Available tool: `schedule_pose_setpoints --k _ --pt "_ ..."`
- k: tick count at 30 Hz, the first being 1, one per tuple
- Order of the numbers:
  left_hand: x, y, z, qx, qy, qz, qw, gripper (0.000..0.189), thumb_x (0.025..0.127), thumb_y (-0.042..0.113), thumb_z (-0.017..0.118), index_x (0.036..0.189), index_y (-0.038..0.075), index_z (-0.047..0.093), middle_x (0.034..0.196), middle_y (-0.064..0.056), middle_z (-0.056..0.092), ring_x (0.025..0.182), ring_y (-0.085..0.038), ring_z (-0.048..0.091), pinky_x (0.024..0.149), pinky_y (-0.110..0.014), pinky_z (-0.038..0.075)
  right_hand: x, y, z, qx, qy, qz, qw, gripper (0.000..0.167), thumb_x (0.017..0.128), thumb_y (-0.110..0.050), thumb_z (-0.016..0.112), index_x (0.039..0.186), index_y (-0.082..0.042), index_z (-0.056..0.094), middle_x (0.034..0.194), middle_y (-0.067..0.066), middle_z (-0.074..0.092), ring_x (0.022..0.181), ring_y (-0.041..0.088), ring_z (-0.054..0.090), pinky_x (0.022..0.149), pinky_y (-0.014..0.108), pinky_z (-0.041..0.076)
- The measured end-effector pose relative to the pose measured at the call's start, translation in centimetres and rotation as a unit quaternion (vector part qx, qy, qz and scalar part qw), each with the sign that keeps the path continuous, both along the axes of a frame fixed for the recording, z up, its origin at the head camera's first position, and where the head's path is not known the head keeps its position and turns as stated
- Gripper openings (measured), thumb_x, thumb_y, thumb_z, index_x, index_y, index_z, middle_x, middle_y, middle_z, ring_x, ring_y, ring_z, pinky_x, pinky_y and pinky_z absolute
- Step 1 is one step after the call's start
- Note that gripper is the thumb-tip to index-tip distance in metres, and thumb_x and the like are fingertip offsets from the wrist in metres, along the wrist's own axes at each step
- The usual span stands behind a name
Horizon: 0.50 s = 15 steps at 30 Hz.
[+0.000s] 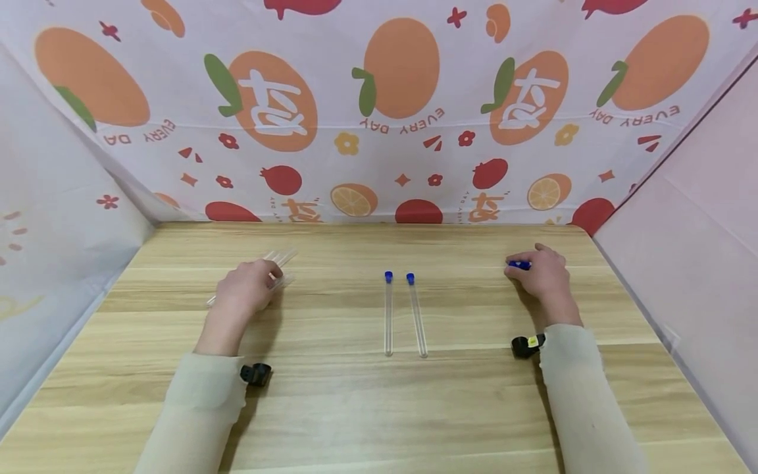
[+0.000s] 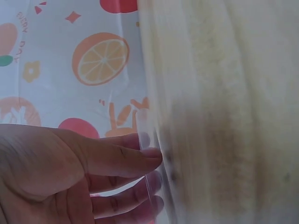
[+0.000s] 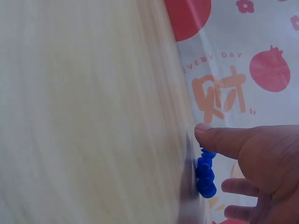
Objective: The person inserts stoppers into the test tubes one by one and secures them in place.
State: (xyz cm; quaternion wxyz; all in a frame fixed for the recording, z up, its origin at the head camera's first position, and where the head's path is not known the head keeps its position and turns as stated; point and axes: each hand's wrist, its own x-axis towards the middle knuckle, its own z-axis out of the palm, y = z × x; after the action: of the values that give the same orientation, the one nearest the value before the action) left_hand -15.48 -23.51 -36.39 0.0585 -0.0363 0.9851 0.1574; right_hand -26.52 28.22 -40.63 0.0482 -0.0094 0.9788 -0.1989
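My left hand (image 1: 247, 286) is at the left of the table over several clear test tubes (image 1: 287, 257). In the left wrist view its thumb and fingers pinch one clear test tube (image 2: 143, 122). Toward the right, my right hand (image 1: 546, 271) has thumb and index finger curled about a small group of blue caps (image 1: 520, 265). The right wrist view shows several blue caps (image 3: 205, 177) bunched on the table, the nearest right under the thumb, the other fingers spread apart from them.
Two test tubes with blue caps, a left one (image 1: 388, 316) and a right one (image 1: 417, 319), lie side by side mid-table, capped ends away from me. A fruit-print cloth (image 1: 379, 164) hangs along the table's back edge, with pale cloth at both sides.
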Motion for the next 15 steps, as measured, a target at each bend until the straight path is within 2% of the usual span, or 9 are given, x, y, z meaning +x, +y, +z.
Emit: schedule_pose_setpoints --k 8,15 --pt "-0.4 0.4 1.0 -0.005 0.018 -0.022 0.9996 0.029 0.094 0.004 0.055 0.121 0.000 0.067 0.112 -0.024 0.067 0.098 -0.045 0.062 0.076 -0.062 0.050 0.6 -1.5 0.7 -0.024 0.011 0.008 0.9996 0.040 0.095 -0.037 0.067 0.130 -0.017 0.068 0.161 0.028 0.021 0.139 0.064 0.017 0.107 0.075 0.024" --pt "-0.4 1.8 2.2 0.046 0.030 -0.063 0.9965 0.035 0.091 -0.002 0.057 0.125 -0.001 0.065 0.110 -0.024 0.069 0.103 -0.040 0.063 0.086 -0.057 0.051 0.9 -3.5 2.3 -0.031 0.044 0.034 0.9980 0.037 0.096 -0.034 0.066 0.129 -0.015 0.069 0.159 0.029 0.025 0.140 0.060 0.021 0.110 0.075 0.021"
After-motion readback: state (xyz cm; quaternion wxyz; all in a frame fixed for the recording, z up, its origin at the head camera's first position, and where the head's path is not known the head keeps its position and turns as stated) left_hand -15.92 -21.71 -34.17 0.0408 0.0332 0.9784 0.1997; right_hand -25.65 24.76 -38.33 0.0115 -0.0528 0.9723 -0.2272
